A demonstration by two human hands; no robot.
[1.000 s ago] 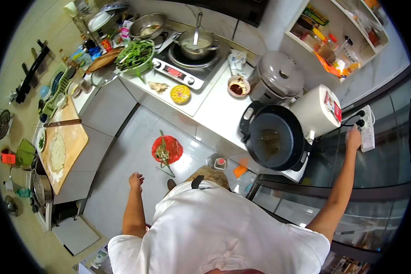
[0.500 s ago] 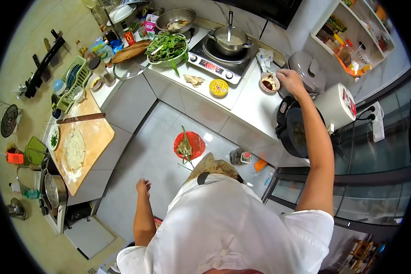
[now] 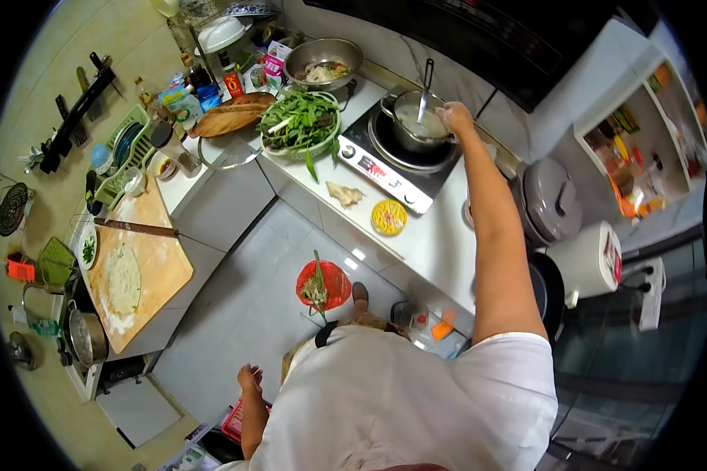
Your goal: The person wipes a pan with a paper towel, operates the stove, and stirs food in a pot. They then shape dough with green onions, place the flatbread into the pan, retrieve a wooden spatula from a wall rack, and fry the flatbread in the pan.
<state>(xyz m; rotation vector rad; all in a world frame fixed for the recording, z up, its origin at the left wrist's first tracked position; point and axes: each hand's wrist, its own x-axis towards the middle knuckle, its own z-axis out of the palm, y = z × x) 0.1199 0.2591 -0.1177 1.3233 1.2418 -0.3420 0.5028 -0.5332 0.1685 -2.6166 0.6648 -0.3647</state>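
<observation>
At the far counter my right hand (image 3: 456,119) is closed at the right side of a steel pot (image 3: 430,143), fingers curled around its side handle, which they mostly cover. Pale liquid fills the pot, and a black-handled utensil (image 3: 427,78) stands in it. Under the pot is an induction cooker (image 3: 385,177) with a lit panel. My left hand (image 3: 250,377) hangs low beside my body over the floor, fingers loosely bent and apart, with nothing in it. A pink basket (image 3: 234,421) lies below that hand.
Leafy greens (image 3: 300,122) fill a basket beside a steel bowl (image 3: 323,61). A yellow round container (image 3: 389,217) sits near the counter edge. Flattened dough (image 3: 124,279) lies on a floured board (image 3: 171,263) at left. On the floor are a red basin (image 3: 335,284) and a bottle (image 3: 402,314).
My right hand has moved left from the small sauce bowl to the pot. My body has turned and come nearer the cooker. My left hand stays low, and its fingers remain apart.
</observation>
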